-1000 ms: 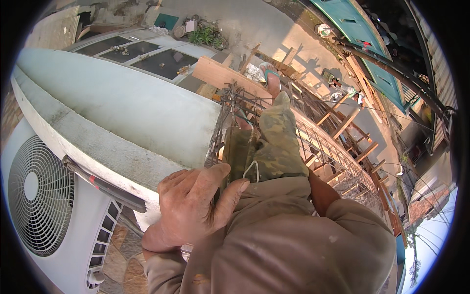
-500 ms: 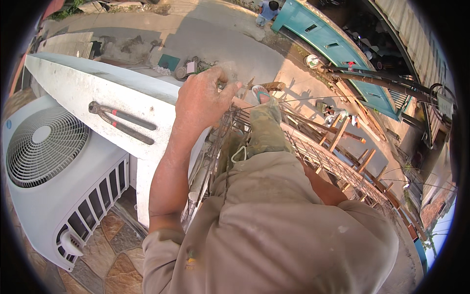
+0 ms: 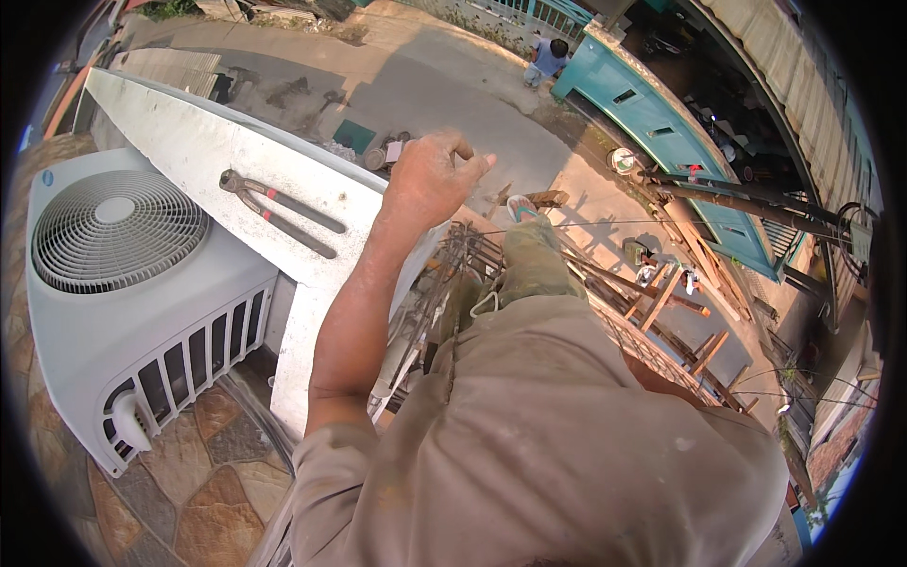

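Observation:
My left hand (image 3: 436, 178) is raised over the corner of the white wall ledge (image 3: 354, 203), its fingers curled in and the thumb jutting to the right. Whatever those fingers hold, if anything, is hidden. On the ledge lies a pair of end-cutting pincers (image 3: 283, 214), dark-handled with red bands, apart from my hand. Part of my right arm (image 3: 657, 380) shows beyond my shirt; the right hand is out of sight. Below my left forearm, a cage of steel reinforcing bars (image 3: 470, 248) runs close to my legs.
A white air-conditioner outdoor unit (image 3: 118, 236) stands left of the ledge on stone-patterned tiles. My sandalled foot (image 3: 522, 210) is near wooden pieces high above the street. Timber scaffolding (image 3: 661, 302) and thin cables extend to the right. A person (image 3: 545, 61) is down by a teal gate (image 3: 642, 109).
The view has shifted, so the ledge, pincers and street sit further right. My left hand stays raised above the ledge corner, its fingers still curled. The pincers have not moved on the ledge.

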Demonstrator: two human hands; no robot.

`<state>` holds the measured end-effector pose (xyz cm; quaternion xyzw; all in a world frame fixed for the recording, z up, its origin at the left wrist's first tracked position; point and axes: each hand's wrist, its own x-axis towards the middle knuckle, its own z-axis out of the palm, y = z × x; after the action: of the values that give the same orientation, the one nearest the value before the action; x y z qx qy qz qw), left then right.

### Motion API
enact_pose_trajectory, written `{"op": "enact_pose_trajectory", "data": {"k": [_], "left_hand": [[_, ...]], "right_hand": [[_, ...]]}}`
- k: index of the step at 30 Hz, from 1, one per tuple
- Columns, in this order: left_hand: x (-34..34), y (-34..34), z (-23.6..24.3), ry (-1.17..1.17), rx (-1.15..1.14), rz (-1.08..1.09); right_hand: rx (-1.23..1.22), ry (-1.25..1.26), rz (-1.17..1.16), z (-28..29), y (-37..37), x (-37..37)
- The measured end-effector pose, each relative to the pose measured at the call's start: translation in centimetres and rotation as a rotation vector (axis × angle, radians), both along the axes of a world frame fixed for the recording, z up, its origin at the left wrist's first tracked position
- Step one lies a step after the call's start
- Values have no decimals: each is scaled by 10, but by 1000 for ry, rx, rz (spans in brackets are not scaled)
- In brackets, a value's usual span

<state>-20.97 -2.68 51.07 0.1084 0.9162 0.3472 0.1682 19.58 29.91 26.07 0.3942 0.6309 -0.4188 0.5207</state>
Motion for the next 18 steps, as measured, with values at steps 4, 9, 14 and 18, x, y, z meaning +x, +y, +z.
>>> {"op": "enact_pose_trajectory", "data": {"k": [4, 9, 14, 18], "left_hand": [[13, 7, 5, 178, -10, 15], [19, 7, 1, 377, 32, 77], [21, 11, 8, 346, -30, 180], [17, 12, 11, 376, -136, 183]], "right_hand": [[-81, -135, -44, 26, 51, -35], [-84, -233, -158, 47, 82, -112], [-169, 110, -89, -17, 41, -160], [137, 788, 374, -72, -49, -161]]}}
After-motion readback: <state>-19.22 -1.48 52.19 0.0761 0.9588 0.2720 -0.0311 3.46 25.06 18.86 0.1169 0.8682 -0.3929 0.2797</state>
